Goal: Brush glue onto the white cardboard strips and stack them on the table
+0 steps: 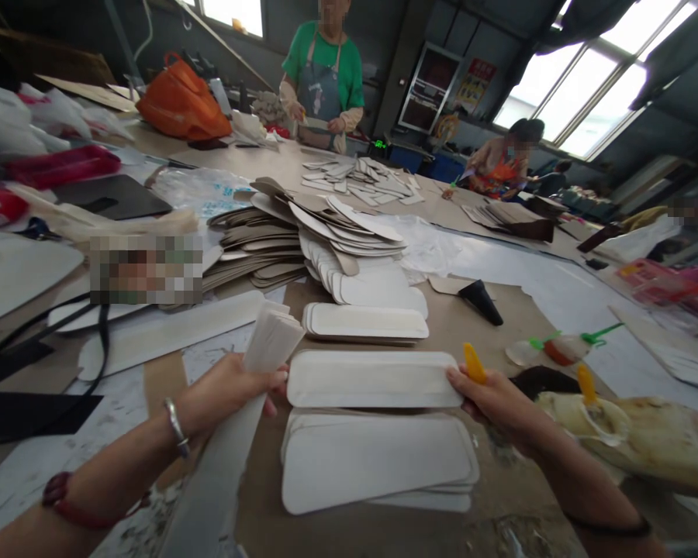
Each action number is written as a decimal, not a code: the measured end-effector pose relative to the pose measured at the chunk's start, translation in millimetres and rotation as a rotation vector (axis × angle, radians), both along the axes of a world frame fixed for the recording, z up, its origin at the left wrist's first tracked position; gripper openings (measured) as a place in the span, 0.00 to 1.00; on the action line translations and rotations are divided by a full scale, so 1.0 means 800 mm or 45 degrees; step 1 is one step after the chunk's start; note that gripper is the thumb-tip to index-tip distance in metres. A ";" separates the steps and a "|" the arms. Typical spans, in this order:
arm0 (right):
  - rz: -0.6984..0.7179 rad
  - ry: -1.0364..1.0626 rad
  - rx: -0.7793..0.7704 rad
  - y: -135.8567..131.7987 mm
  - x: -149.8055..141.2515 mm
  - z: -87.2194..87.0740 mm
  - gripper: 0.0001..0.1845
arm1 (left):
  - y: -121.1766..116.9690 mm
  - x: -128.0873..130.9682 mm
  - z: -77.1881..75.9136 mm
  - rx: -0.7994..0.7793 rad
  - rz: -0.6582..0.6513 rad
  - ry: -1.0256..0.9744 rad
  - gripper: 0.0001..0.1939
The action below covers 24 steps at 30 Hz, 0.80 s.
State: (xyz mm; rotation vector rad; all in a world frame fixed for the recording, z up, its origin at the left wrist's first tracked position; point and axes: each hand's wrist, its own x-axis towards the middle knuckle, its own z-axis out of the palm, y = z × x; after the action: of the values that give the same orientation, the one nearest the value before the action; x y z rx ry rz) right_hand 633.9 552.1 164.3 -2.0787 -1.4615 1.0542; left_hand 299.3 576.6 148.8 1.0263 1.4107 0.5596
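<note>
My left hand (241, 391) is closed around a bundle of long white strips (273, 337), whose ends hang down toward me. Its thumb and fingertips are at the left end of a long white panel with rounded corners (372, 380). At the panel's right end, my right hand (494, 399) pinches the edge. A tool with a yellow handle (474, 363) sticks up out of that same hand; its working end is hidden. Just below the panel lies a slightly fanned stack of similar white panels (375, 465). Another neat stack (365, 322) lies just beyond.
A tall pile of grey and white pieces (302, 240) stands behind the stacks. On the right lie a cut-open plastic container (663, 434) with a yellow tool in it, small bottles (561, 349) and a black cone (480, 302). A person in green (326, 77) works across the table.
</note>
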 end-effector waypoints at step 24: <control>-0.067 0.516 0.342 -0.111 -0.112 -0.002 0.29 | -0.102 0.027 -0.046 -0.009 -0.086 0.025 0.15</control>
State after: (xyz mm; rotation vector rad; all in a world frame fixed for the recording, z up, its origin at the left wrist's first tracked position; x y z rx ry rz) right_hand 544.5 463.1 162.7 -1.5970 -1.2573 1.1105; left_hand 321.0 495.1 111.7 1.0721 1.3890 0.4959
